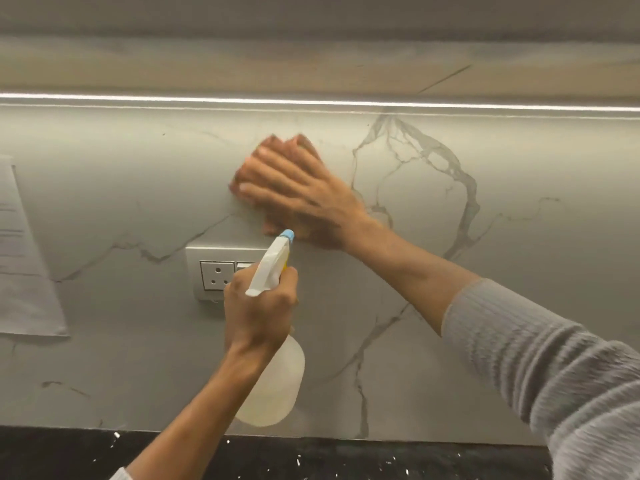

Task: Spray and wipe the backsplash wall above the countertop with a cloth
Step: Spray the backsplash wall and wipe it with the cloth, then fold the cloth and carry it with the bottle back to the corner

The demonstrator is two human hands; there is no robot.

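The right hand (294,188) lies flat, fingers spread, pressing a cloth (277,220) on the wall (519,237) above the socket (216,275). The left hand (258,313) grips the spray bottle (273,382) in front of the socket.

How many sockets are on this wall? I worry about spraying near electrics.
1: the socket sits in a plate on the wall, just left of the left hand. That hand hides the plate's right part.

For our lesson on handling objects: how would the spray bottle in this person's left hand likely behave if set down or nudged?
The spray bottle looks like thin translucent plastic, so probably light and slightly squeezable. Its rounded body with the trigger head above suggests it may tip if nudged high up. The left hand grips its neck; wet plastic could be slippery.
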